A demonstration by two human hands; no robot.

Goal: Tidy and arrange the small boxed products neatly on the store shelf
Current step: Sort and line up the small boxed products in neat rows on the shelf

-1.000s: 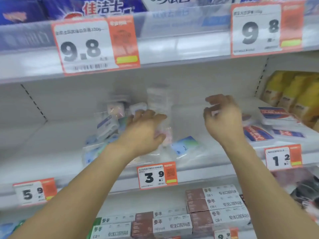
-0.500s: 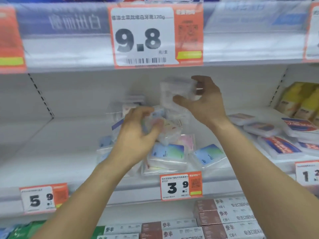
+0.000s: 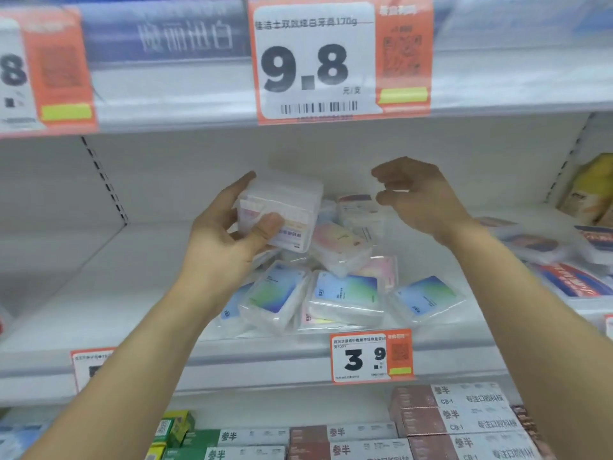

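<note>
Boxed products [image 3: 331,287], small clear cases with blue-green and pink labels, lie in a loose heap on the middle shelf [image 3: 99,293], several tilted and leaning on one another. One clear stack of them [image 3: 282,210] is lifted above the heap in the left hand [image 3: 229,240], whose fingers [image 3: 245,184] wrap its far side while the thumb presses its near face. Half a second ago that stack was in the right hand, and the left was down among the heap; the hand-over looks done. The right hand [image 3: 421,200] now hovers just beside the stack, apart from it, fingers loosely curled and pinching nothing. That frees it, I judge, to clear a spot or straighten the fallen cases (most of the tidying is still ahead).

A 3.9 price tag [image 3: 371,356] sits on the shelf's front rail below the heap. To the right lie flat red-and-blue packs [image 3: 570,280], with yellow packets [image 3: 593,190] behind. Above hangs a 9.8 price tag [image 3: 315,61]; below, rows of maroon and green cartons [image 3: 457,419].
</note>
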